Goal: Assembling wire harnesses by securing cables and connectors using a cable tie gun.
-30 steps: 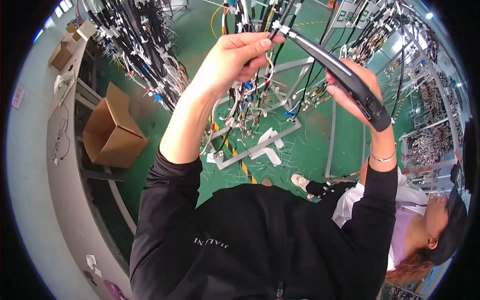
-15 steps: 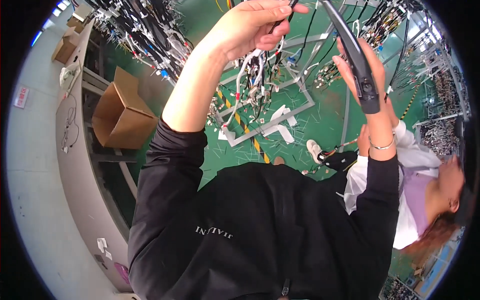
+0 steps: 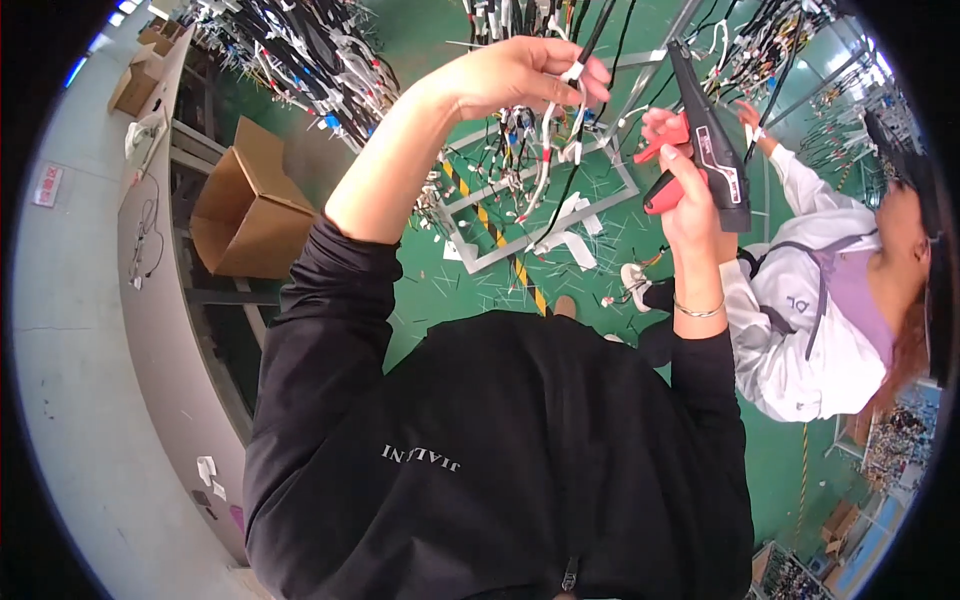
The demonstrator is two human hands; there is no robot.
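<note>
Left hand (image 3: 530, 80) holds black cable (image 3: 597, 35) at white tie (image 3: 572, 73), apparently steadying it; right hand (image 3: 687, 208) grips cable-tie gun (image 3: 716, 150), any approach calling for nose alignment.

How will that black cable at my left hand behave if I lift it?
The black cable is probably springy rather than limp, as it runs nearly straight beyond your left hand. The white wires likely flop, since they dangle in curves.

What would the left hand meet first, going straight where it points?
Beyond the black cable at its fingers, probably the black-and-red gun-shaped tool in the right hand; depth unclear.
</note>
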